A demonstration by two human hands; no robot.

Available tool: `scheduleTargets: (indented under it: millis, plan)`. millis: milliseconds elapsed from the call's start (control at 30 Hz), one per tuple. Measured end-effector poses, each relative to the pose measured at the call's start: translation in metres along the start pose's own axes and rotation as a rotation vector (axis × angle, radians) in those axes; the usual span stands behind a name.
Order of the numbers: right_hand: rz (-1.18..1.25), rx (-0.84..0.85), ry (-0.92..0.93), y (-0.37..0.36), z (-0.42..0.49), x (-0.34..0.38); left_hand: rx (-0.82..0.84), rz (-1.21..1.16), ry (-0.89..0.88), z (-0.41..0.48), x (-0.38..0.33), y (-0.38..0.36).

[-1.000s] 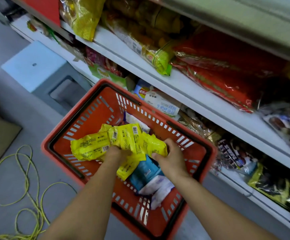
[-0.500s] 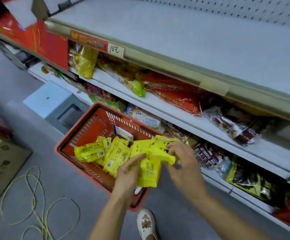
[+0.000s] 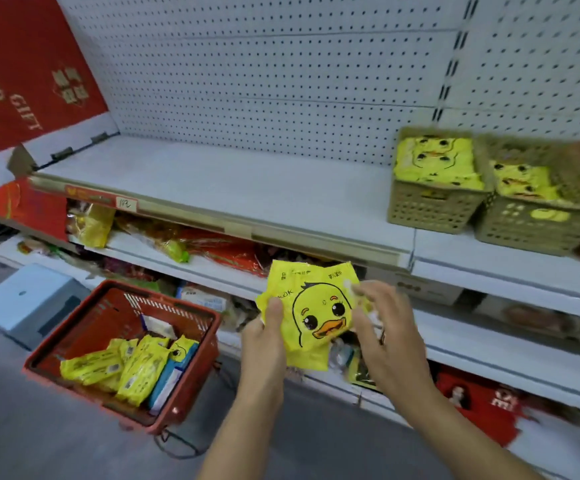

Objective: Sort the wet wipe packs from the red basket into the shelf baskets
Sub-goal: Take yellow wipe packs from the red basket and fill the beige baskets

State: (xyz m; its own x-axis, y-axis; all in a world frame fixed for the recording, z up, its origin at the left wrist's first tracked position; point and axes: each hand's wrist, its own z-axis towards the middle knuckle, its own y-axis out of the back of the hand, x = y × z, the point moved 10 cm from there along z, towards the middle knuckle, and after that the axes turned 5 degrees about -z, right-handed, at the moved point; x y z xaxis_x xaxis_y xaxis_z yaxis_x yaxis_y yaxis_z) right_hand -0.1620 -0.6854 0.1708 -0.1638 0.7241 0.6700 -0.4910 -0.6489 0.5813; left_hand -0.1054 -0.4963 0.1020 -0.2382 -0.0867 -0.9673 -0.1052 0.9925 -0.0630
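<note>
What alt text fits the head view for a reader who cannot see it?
The left hand grips a yellow duck-face wet wipe pack in front of store shelves, the right hand spread at the pack's right edge. More packs lie in the red basket on the floor at left and in two shelf baskets at upper right.

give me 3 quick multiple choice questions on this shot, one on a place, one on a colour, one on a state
1. Where is the red basket? A on the top shelf; B on the floor; C in the person's arms.
2. What colour is the held duck pack? A blue; B red; C yellow.
3. What is the left hand doing? A hanging idle; B gripping the duck pack; C resting on a shelf.
Answers: B, it stands on the grey floor; C, its wrapper is yellow; B, its thumb presses the pack's front.
</note>
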Motion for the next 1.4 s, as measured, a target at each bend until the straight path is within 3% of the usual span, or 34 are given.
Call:
scheduleTargets:
  millis: [67, 133, 200, 333, 467, 667, 767, 967, 1033, 1200, 1400]
  plan:
    - [0.122, -0.046, -0.365, 0.050, 0.011, -0.045, 0.055, 0.012, -0.014, -0.018, -0.012, -0.036]
    - [0.331, 0.035, -0.577, 0.074, 0.015, -0.074, 0.123, -0.005, 0.000, -0.033, -0.018, -0.073]
    - [0.350, 0.041, -0.577, 0.102, 0.018, -0.081, 0.185, 0.006, 0.028, -0.048, -0.024, -0.106]
    - [0.443, -0.206, -0.596, 0.159, 0.017, -0.106, 0.311, 0.046, -0.001, -0.062, -0.044, -0.166]
    - [0.649, -0.329, -0.652, 0.195, 0.028, -0.130, 0.375, 0.099, -0.021, -0.050, -0.053, -0.211]
    - [0.907, -0.360, -0.701, 0.229, 0.063, -0.177, 0.493, 0.183, -0.097, -0.034, -0.084, -0.297]
    - [0.868, -0.343, -0.683, 0.251, 0.091, -0.208, 0.606, 0.210, -0.204, -0.030, -0.107, -0.347]
    - [0.690, 0.024, -0.680, 0.263, 0.165, -0.231, 0.622, 0.201, -0.247, 0.027, -0.128, -0.414]
    - [0.639, -0.035, -0.686, 0.272, 0.189, -0.246, 0.559, 0.139, -0.205, 0.048, -0.135, -0.421]
    - [0.538, -0.426, -0.798, 0.319, 0.231, -0.306, 0.423, 0.106, -0.194, 0.095, -0.144, -0.410]
    - [0.154, -0.207, -0.878, 0.278, 0.286, -0.353, 0.333, 0.091, -0.144, 0.123, -0.139, -0.401]
